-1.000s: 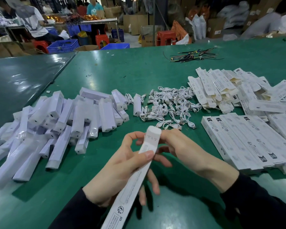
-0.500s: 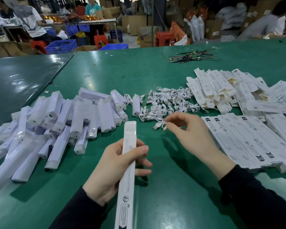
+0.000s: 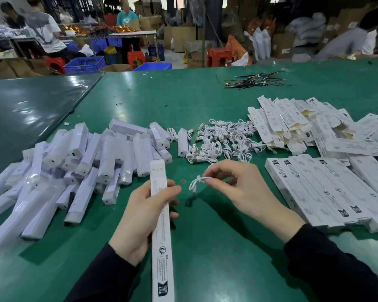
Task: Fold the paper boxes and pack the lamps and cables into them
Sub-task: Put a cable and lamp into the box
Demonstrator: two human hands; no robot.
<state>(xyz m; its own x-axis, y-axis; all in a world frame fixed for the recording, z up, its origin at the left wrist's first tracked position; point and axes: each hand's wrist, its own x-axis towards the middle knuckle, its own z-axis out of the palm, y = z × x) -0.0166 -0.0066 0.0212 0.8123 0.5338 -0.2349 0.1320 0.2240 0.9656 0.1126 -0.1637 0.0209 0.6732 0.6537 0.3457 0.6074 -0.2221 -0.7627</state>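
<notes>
My left hand [image 3: 143, 216] grips a long white paper box [image 3: 160, 232], held lengthwise with its far end pointing away from me. My right hand [image 3: 238, 188] pinches a small coiled white cable [image 3: 196, 182] just above the table, to the right of the box's far end. A heap of white cables [image 3: 223, 140] lies beyond my hands. Wrapped white lamps [image 3: 79, 168] are piled at the left. Flat unfolded boxes [image 3: 292, 125] lie at the right rear, and closed boxes [image 3: 327, 188] sit in a row at the right.
The green table [image 3: 205, 258] extends all around. A bundle of dark wires [image 3: 253, 80] lies at the far middle. A second table [image 3: 26, 105] adjoins at the left. People, crates, stools and cartons fill the background.
My right hand let go of the box end, reached to the cable heap, and now has drawn back toward me with one coiled cable. My left hand turned the box more upright.
</notes>
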